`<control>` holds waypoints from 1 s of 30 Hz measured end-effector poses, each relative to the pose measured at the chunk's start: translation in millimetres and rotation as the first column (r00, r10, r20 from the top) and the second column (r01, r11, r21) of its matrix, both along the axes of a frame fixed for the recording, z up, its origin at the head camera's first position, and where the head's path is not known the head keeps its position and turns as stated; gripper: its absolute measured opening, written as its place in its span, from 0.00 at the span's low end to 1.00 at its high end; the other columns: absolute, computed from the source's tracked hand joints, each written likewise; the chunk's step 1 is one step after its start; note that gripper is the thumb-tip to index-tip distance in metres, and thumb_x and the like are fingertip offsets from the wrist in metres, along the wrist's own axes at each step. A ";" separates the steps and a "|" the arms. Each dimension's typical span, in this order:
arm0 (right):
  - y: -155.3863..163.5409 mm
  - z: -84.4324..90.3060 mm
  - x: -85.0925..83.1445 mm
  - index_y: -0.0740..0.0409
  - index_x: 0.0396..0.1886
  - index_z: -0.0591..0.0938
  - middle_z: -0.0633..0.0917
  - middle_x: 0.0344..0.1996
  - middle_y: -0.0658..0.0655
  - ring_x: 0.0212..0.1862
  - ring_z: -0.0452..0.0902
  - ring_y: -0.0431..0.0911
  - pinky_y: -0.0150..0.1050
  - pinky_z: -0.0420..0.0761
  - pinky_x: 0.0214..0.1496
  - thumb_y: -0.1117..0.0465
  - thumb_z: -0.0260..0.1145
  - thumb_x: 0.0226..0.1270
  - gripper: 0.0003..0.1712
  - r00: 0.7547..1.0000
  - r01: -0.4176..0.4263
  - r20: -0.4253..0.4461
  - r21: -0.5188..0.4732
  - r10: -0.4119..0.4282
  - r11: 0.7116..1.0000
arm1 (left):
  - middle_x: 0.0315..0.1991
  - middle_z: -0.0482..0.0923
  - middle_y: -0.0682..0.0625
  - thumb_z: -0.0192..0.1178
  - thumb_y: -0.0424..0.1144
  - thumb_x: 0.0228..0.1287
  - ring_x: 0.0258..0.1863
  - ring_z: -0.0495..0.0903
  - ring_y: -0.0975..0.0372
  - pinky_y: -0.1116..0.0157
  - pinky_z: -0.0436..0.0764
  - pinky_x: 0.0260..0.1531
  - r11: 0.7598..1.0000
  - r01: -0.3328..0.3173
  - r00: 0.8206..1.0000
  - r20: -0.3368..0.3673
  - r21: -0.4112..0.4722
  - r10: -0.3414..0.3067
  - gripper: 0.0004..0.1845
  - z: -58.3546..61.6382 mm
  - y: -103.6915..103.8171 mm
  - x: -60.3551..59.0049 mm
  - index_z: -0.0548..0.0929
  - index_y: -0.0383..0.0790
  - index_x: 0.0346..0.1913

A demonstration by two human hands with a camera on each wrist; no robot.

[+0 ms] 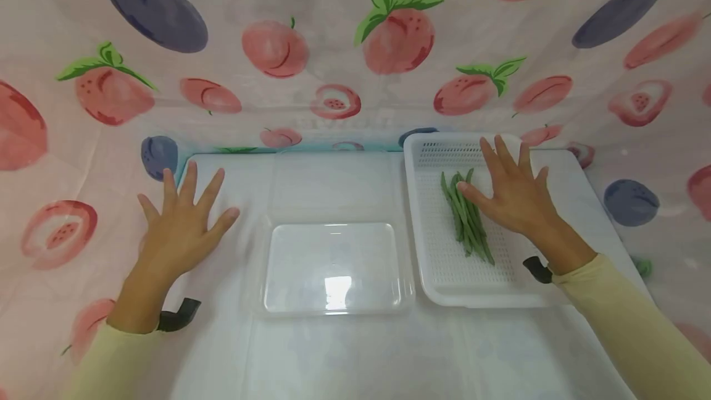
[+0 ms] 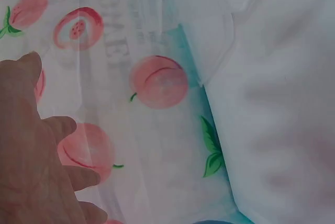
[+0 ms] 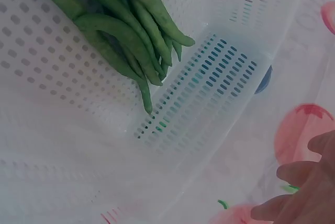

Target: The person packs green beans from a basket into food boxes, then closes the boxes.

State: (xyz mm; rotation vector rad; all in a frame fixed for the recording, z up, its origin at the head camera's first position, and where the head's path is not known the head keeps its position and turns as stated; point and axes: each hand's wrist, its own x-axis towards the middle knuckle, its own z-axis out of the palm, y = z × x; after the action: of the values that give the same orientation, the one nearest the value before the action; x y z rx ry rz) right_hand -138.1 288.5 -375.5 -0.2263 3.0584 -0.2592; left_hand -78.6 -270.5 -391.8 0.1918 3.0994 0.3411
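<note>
White surface (image 1: 366,360): carries a perforated white basket (image 1: 472,298) at right and, just beside it, a clear plastic container (image 1: 333,252). Left grip (image 1: 180,236): fingers spread wide, holding nothing. Right grip (image 1: 513,193): likewise, over the basket. Green beans (image 1: 468,221): bundled inside the basket.

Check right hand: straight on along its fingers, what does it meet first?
Likely the fruit-print cloth behind the basket; the right hand appears high enough to pass over the basket's far rim, though depth is unclear.
</note>
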 end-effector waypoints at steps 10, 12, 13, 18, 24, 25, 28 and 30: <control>-0.1 -0.9 -0.5 0.48 0.84 0.34 0.41 0.84 0.60 0.82 0.40 0.69 0.79 0.53 0.70 0.28 0.50 0.73 0.56 0.997 -0.029 0.071 -0.140 0.040 0.990 | 0.83 0.42 0.37 0.41 0.58 0.80 0.81 0.38 0.34 0.20 0.35 0.64 0.958 0.016 1.000 -0.014 0.287 -0.012 0.36 -2.5 11.5 19.1 0.48 0.53 0.83; 0.9 -1.4 -2.8 0.48 0.84 0.35 0.42 0.84 0.60 0.82 0.42 0.67 0.77 0.54 0.72 0.29 0.50 0.74 0.55 0.994 -0.035 0.092 -0.188 0.053 0.982 | 0.83 0.45 0.38 0.42 0.54 0.82 0.81 0.43 0.36 0.25 0.39 0.70 0.924 0.017 1.000 -0.013 0.383 -0.013 0.34 -6.9 12.6 23.2 0.50 0.50 0.83; 1.5 -1.8 -4.4 0.48 0.84 0.35 0.43 0.84 0.61 0.82 0.43 0.66 0.75 0.53 0.73 0.30 0.51 0.75 0.55 0.993 -0.036 0.100 -0.210 0.058 0.977 | 0.83 0.47 0.37 0.42 0.52 0.82 0.81 0.46 0.37 0.27 0.41 0.72 0.905 0.015 1.000 -0.017 0.426 -0.008 0.33 -10.0 13.2 25.2 0.51 0.48 0.83; 6.6 -5.0 -12.9 0.52 0.85 0.40 0.54 0.81 0.67 0.79 0.52 0.68 0.71 0.57 0.75 0.34 0.54 0.76 0.53 0.992 -0.004 0.119 -0.310 0.043 0.951 | 0.79 0.57 0.36 0.41 0.50 0.83 0.77 0.57 0.37 0.33 0.56 0.72 0.815 -0.050 0.998 0.003 0.578 0.060 0.31 -26.9 16.6 36.2 0.55 0.44 0.82; 11.4 -9.6 -24.9 0.54 0.84 0.43 0.61 0.79 0.68 0.75 0.62 0.69 0.69 0.68 0.69 0.34 0.56 0.74 0.54 0.982 0.096 0.190 -0.428 -0.014 0.899 | 0.77 0.64 0.41 0.40 0.51 0.84 0.74 0.67 0.43 0.59 0.73 0.70 0.708 -0.182 0.983 0.127 0.683 0.130 0.30 -39.3 26.2 47.6 0.56 0.46 0.81; 12.1 -10.6 -26.7 0.53 0.84 0.43 0.61 0.79 0.67 0.75 0.62 0.68 0.69 0.69 0.69 0.32 0.57 0.73 0.55 0.976 0.124 0.217 -0.444 -0.027 0.887 | 0.77 0.64 0.41 0.40 0.51 0.84 0.74 0.68 0.43 0.67 0.75 0.66 0.681 -0.195 0.981 0.147 0.706 0.129 0.30 -41.0 28.2 48.9 0.56 0.46 0.81; 14.3 -15.3 -32.1 0.52 0.85 0.44 0.61 0.79 0.66 0.76 0.62 0.66 0.66 0.71 0.70 0.31 0.58 0.72 0.56 0.952 0.210 0.301 -0.500 -0.059 0.840 | 0.77 0.63 0.40 0.41 0.49 0.84 0.75 0.66 0.44 0.83 0.71 0.58 0.584 -0.226 0.974 0.200 0.780 0.110 0.30 -46.4 34.0 51.7 0.55 0.44 0.81; 15.8 -19.4 -35.2 0.53 0.84 0.46 0.61 0.79 0.66 0.75 0.63 0.65 0.63 0.72 0.70 0.31 0.59 0.71 0.56 0.935 0.260 0.347 -0.538 -0.070 0.802 | 0.77 0.62 0.39 0.42 0.49 0.84 0.75 0.65 0.43 0.81 0.72 0.58 0.529 -0.242 0.970 0.224 0.813 0.100 0.30 -50.0 37.6 52.9 0.55 0.42 0.81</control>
State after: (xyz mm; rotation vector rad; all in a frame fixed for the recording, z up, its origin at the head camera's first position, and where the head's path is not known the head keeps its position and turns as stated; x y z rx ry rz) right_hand -173.3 304.2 -394.9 0.0642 2.5936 -1.1264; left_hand -25.7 -232.9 -441.8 -0.1462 2.5027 1.7503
